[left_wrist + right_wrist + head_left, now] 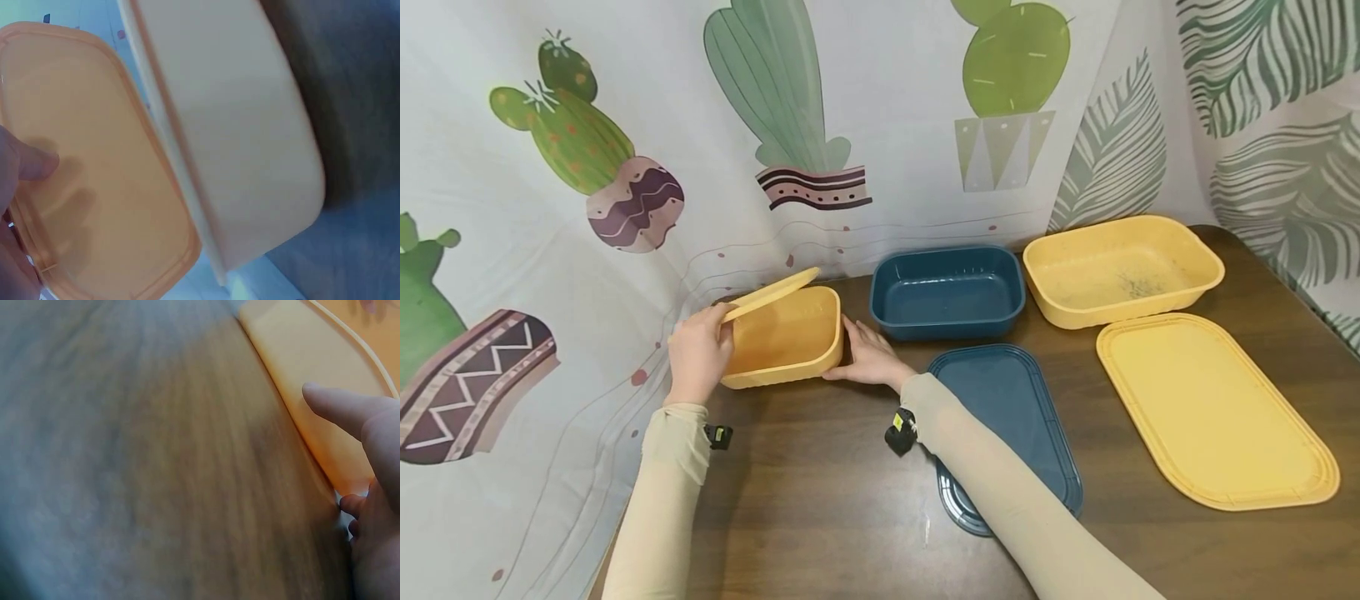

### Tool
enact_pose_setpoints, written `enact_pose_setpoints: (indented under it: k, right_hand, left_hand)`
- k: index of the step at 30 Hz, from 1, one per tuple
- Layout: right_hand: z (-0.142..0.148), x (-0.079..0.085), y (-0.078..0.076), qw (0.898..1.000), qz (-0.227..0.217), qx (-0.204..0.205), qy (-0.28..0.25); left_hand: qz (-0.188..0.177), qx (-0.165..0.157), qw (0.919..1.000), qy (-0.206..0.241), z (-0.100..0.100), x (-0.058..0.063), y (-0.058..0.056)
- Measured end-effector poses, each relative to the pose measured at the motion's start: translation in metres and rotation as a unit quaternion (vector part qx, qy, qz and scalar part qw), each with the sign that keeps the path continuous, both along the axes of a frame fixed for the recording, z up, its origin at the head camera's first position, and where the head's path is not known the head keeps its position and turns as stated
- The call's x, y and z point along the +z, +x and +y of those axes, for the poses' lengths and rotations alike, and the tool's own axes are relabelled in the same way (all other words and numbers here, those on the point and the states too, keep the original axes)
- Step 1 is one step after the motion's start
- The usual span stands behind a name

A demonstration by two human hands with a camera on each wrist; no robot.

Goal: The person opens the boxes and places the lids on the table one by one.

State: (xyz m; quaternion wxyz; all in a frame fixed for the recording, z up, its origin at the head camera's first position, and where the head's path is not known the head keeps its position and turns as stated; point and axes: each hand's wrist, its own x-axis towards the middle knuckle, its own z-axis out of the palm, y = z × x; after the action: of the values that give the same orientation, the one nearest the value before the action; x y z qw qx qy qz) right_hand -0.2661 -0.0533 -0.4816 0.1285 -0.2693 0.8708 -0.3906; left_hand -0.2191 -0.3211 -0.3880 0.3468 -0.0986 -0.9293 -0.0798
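Note:
My left hand (696, 354) pinches a small yellow lid (771, 293) by its near-left edge, with the thumb on its inner face. The lid is tilted above the small yellow plastic container (782, 368), which rests on the table at the left, its opening partly uncovered. In the left wrist view, the lid (100, 206) shows beside the container's outer wall (244, 125). My right hand (872, 357) touches the container's right corner, thumb stretched along the near wall and fingers along the right side. The right wrist view shows that thumb (344, 409) straight.
To the right stands a dark blue container (947, 325), with a dark blue lid (1000, 400) lying before it, partly under my right forearm. Farther right are a larger yellow container (1075, 315) and a flat yellow lid (1217, 408). A cactus-print curtain (910, 108) hangs behind the wooden table (805, 500).

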Motion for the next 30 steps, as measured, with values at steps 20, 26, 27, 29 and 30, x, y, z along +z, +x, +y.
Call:
enact_pose_setpoints:
  k: [20, 26, 27, 29, 30]
  right_hand:
    - [-0.001, -0.001, -0.001, 1.0, 0.004, 0.002, 0.017]
    - [-0.001, -0.001, -0.001, 1.0, 0.002, 0.0, 0.015]
    - [0.0, -0.001, -0.001, 1.0, 0.002, 0.0, 0.014]
    - [0.0, -0.001, -0.001, 1.0, 0.0, 0.001, 0.01]
    - [0.0, 0.0, -0.001, 1.0, -0.002, 0.002, 0.008]
  left_hand:
    - [0.007, 0.0, 0.9992, 0.039, -0.004, 0.049, 0.005]
    - [0.002, 0.009, 0.9989, 0.046, -0.002, 0.06, 0.008]
    - [0.0, 0.01, 0.9989, 0.045, -0.003, 0.061, 0.008]
    - [-0.002, 0.013, 0.9989, 0.046, -0.004, 0.061, 0.009]
    - [-0.003, 0.014, 0.9988, 0.047, -0.006, 0.061, 0.009]
